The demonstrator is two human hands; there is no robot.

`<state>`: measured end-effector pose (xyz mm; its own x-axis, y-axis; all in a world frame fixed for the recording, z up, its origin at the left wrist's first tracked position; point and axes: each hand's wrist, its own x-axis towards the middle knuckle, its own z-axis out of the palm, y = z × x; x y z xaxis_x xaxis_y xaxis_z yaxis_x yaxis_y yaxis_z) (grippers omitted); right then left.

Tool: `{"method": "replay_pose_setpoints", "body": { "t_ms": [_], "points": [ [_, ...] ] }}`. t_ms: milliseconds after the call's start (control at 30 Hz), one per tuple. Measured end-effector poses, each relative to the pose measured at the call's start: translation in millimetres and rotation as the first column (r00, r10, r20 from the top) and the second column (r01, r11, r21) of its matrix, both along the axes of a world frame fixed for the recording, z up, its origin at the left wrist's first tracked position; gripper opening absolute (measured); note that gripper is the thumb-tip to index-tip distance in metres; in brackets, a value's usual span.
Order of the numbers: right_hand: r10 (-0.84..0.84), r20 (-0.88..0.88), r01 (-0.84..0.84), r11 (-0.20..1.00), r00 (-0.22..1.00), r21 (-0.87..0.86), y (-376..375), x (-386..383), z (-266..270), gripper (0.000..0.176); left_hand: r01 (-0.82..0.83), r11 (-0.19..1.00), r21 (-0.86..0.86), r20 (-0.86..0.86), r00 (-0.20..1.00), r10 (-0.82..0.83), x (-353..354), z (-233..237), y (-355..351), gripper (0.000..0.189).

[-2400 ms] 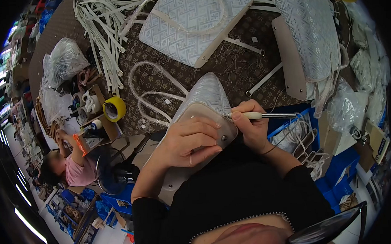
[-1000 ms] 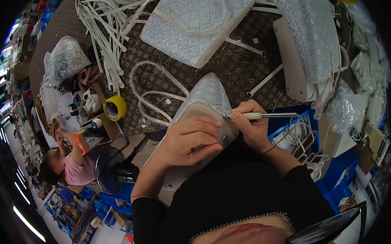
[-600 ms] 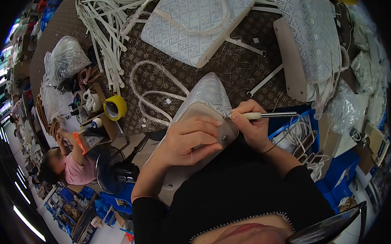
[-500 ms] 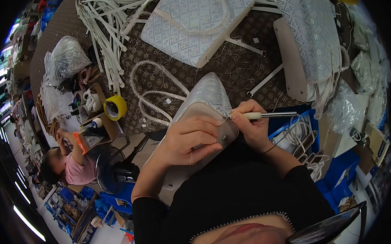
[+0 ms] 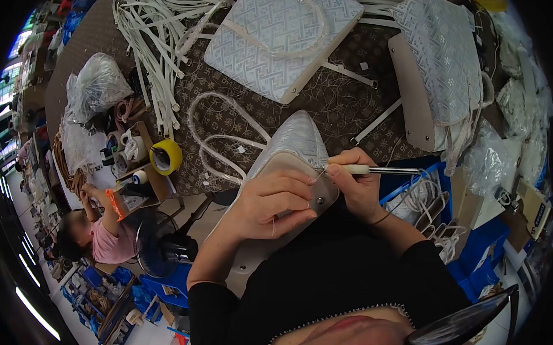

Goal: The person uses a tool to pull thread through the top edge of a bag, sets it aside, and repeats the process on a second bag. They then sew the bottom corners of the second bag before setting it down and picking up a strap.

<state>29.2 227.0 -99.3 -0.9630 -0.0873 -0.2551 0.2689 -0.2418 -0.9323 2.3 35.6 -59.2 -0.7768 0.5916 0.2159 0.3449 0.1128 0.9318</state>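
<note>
A white-and-silver patterned handbag with a beige base and metal studs leans against me, base toward me. My left hand lies over the base, fingers curled, with a thin thread looped round them. Its fingertips are near the seam at the bag's corner. In my right hand, closed at that corner, is an awl-like tool with a cream grip and a metal shaft pointing right. The tool's working tip is too small to make out between the hands.
Another patterned bag and a partly made one lie on the brown table. Left are white straps, yellow tape and a black fan. A blue crate stands right. Farther left is a person in pink.
The tool's metal end now tilts slightly lower at the right. Both hands stay at the bag's corner, and the whole view has shifted a little.
</note>
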Motion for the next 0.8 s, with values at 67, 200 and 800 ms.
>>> {"method": "replay_pose_setpoints", "body": {
  "t_ms": [67, 200, 800],
  "points": [
    [0.004, -0.004, -0.004, 1.0, 1.0, 0.01, -0.8, -1.0, 0.9, 0.008, 0.001, 1.0, -0.002, -0.003, 1.0, -0.001, 0.0, -0.3, -0.2, 0.019],
    [0.017, -0.017, -0.016, 0.999, 1.0, 0.048, -0.6, -1.7, 1.7, 0.01, 0.009, 1.0, -0.012, -0.016, 1.0, -0.01, 0.0, -0.6, -0.5, 0.019],
    [0.063, 0.005, -0.063, 0.995, 0.998, 0.077, 0.8, -4.4, 2.3, 0.009, 0.007, 1.0, -0.011, -0.002, 1.0, -0.007, 0.1, -0.3, -0.1, 0.02]
  ]
}}
